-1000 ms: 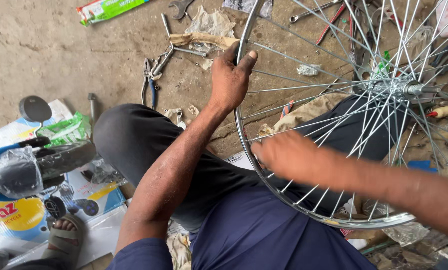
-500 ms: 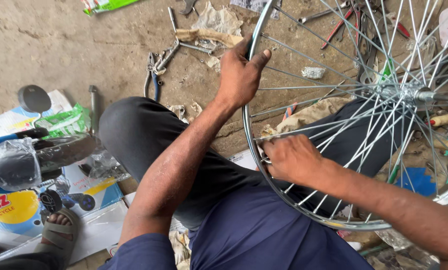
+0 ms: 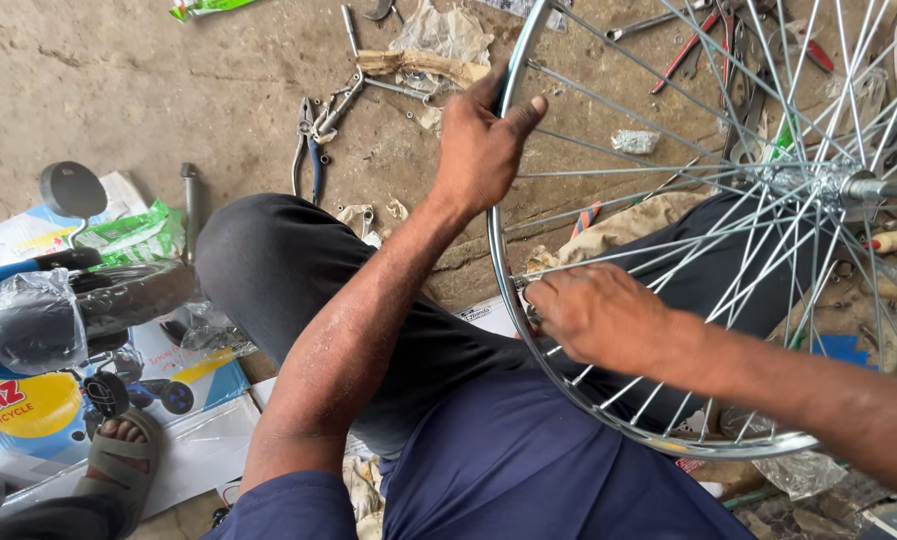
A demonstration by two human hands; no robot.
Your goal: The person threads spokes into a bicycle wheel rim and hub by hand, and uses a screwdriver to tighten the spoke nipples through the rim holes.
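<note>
Gripping the wheel rim [image 3: 496, 215] at ten o'clock, my left hand [image 3: 481, 150] steadies it over my lap while my right hand [image 3: 599, 315] pinches a spoke end at seven o'clock (tool hidden, if any); small, even turns seem wisest.

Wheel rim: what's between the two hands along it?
Head view: only bare rim with spoke ends lies between the left hand gripping above and the right hand below.
</note>
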